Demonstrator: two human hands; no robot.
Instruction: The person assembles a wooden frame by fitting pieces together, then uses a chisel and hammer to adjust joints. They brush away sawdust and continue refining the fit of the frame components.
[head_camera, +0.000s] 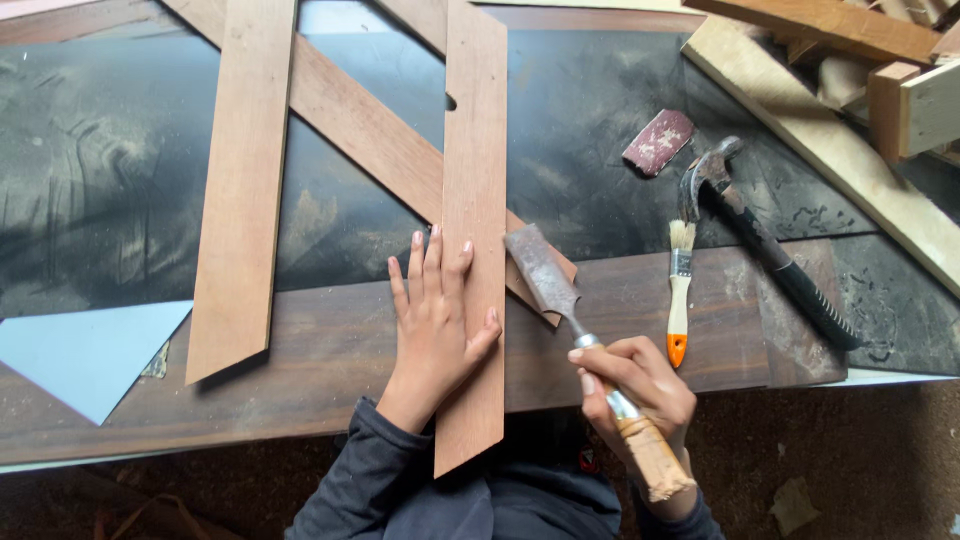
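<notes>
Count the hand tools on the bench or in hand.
3: a chisel in the right hand, a small paintbrush beside it, a hammer farther right. Others may be hidden.

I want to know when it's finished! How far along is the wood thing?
Looks partway. Done: three wooden slats already lie crossed in a Z shape. In hand: the left hand presses the right slat flat while the right hand holds a chisel at its edge. Left: I see nothing fastening the slats yet; the hammer and brush lie untouched.
</notes>
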